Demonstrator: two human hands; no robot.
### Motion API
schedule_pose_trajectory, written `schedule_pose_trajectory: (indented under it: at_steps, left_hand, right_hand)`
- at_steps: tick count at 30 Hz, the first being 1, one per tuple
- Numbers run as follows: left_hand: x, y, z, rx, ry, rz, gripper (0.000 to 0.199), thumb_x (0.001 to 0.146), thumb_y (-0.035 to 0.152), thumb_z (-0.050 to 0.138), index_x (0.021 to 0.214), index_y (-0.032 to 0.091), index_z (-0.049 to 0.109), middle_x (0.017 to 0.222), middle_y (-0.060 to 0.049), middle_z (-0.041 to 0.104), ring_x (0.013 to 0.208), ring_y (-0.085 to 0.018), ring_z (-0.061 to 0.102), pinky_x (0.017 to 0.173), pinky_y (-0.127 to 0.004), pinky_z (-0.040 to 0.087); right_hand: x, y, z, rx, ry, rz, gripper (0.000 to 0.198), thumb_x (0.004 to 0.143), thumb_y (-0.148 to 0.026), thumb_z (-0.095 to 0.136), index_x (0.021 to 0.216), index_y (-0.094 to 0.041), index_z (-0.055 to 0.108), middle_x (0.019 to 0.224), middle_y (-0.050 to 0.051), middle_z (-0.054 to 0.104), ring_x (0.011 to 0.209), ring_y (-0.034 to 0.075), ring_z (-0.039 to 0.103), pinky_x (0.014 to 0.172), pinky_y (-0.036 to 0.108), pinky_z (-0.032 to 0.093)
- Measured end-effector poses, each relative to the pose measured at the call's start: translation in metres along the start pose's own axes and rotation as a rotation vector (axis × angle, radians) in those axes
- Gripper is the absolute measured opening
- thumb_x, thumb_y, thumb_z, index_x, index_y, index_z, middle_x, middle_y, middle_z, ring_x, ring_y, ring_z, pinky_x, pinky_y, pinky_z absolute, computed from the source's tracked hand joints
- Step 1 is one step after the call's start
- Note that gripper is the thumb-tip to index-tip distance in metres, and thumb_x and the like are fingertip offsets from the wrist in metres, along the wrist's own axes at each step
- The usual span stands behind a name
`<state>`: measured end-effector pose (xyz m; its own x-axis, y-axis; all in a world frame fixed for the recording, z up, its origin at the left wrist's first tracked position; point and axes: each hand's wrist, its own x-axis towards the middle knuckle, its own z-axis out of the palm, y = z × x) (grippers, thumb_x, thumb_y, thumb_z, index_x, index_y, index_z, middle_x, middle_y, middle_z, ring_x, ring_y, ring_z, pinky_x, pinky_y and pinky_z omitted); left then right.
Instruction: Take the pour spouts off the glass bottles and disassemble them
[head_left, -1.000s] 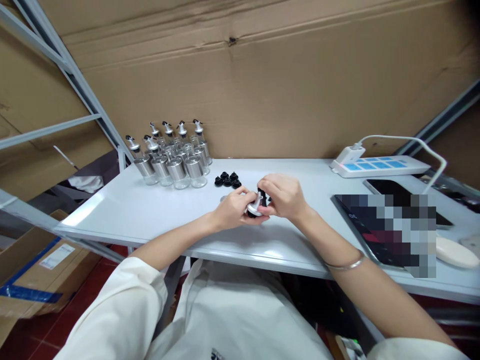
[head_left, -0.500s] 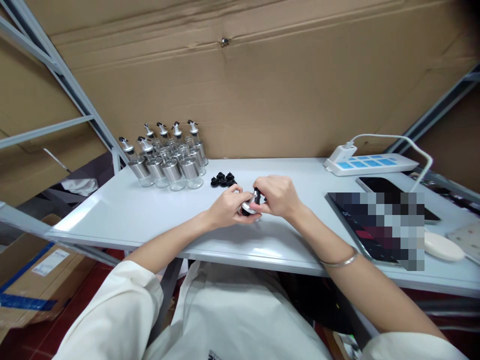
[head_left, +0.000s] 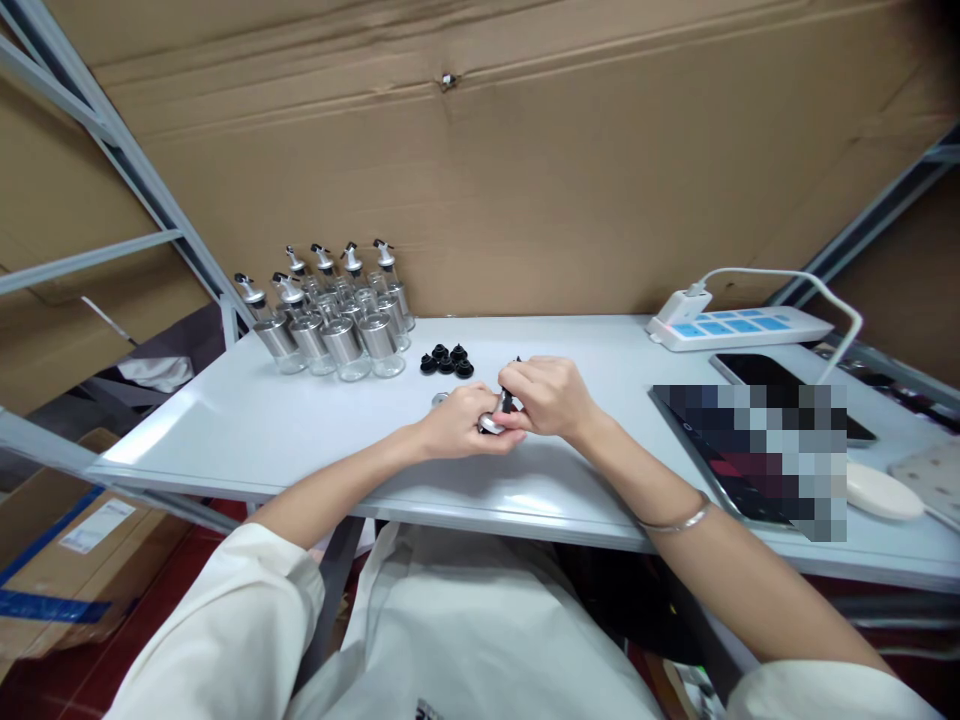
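Observation:
Over the front middle of the table, my left hand [head_left: 456,424] is closed around a silver-and-black bottle pourer [head_left: 491,424], whose round collar shows between the fingers. My right hand [head_left: 551,395] pinches a black part at the pourer's upper end; its fingertips hide most of it. Just behind my left hand, a small silver piece [head_left: 439,398] lies on the table, partly covered. Several black stoppers [head_left: 447,361] sit in a cluster beyond it. To their left stand several glass bottles [head_left: 344,341] with steel sleeves, some topped with silver pourers [head_left: 352,259] and some uncapped.
The white table [head_left: 187,420] backs onto a cardboard wall [head_left: 540,180]. On the right are a power strip [head_left: 739,328] with a white charger and cable, a phone [head_left: 750,370], a partly blurred tablet [head_left: 694,440] and a cream oval object [head_left: 885,492].
My left fingers have shifted over the pourer, which has turned slightly in my hands. The silver piece behind my left hand and the whole stopper cluster have come into view.

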<state>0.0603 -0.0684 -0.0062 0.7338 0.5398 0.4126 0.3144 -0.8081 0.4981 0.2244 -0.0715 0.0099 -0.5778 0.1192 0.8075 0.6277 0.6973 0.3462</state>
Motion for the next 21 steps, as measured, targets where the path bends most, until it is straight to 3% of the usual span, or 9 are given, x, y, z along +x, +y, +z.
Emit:
schedule_pose_trajectory:
  at_steps: [21]
  left_hand:
    - [-0.0005, 0.0093, 0.0011, -0.017, -0.035, -0.078, 0.035, 0.078, 0.041, 0.05, 0.053, 0.017, 0.043, 0.05, 0.004, 0.042, 0.055, -0.009, 0.04, 0.062, -0.022, 0.04]
  right_hand:
    - [-0.0017, 0.003, -0.0003, -0.034, 0.002, -0.054, 0.061, 0.097, -0.05, 0.014, 0.054, -0.019, 0.043, 0.042, -0.001, 0.042, 0.038, 0.011, 0.032, 0.045, 0.026, 0.023]
